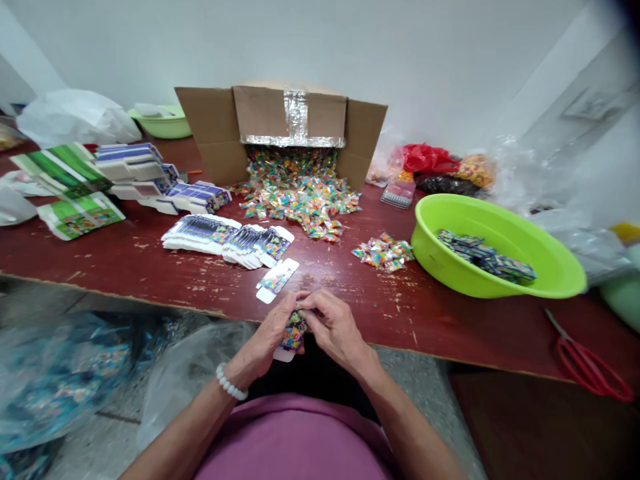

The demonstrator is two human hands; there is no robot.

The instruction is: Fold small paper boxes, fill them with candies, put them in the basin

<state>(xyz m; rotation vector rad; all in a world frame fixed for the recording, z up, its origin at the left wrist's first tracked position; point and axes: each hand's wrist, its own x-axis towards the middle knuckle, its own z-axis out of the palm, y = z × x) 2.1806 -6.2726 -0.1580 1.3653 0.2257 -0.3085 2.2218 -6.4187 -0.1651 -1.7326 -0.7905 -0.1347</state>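
In front of my body, just off the table's front edge, my left hand [277, 328] grips a small printed cardboard box [292, 337]. Its white end flap points down toward me. My right hand [330, 325] has its thumb and fingers pinched at the box's top end; whether something small is between them is hidden. One flattened box [278, 279] lies on the table just beyond my hands. Behind it spreads a fanned row of flat boxes [215, 233]. A small pile of wrapped candies [384, 252] lies to the right.
An open carton [215, 133] spills many wrapped candies [305, 193] onto the red table [210, 283]. At right stands a green basin [450, 273] with filled boxes [485, 257]; red-handled scissors [590, 370] lie near the edge. Stacked cartons [135, 170] sit left. Plastic bags [65, 373] are on the floor.
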